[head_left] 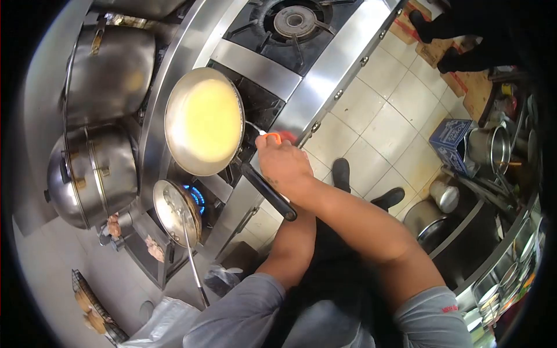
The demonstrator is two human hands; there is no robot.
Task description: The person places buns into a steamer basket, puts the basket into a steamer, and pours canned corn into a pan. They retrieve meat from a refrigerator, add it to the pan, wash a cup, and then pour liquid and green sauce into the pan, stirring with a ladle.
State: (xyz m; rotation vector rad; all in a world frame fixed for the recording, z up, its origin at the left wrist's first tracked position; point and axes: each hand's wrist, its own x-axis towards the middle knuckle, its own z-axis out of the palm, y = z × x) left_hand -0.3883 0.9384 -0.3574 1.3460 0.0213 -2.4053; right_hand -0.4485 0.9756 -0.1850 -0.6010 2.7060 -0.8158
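Observation:
My right hand [284, 165] is closed around a utensil with an orange part [272, 137] and a thin metal stem, beside the large pan. The large pan [173, 124] rests on the stove with smooth yellow liquid or batter [213, 120] in it. Its black handle [270, 191] runs toward me, just left of my right wrist. My left forearm passes under my right arm, and my left hand is hidden there.
A smaller pan [164, 211] with a long-handled ladle [191, 255] sits by a lit blue flame [195, 199]. Large metal pots [96, 174] stand at the left. An unlit burner [295, 22] is at the top. Another person's legs [470, 55] show at the upper right.

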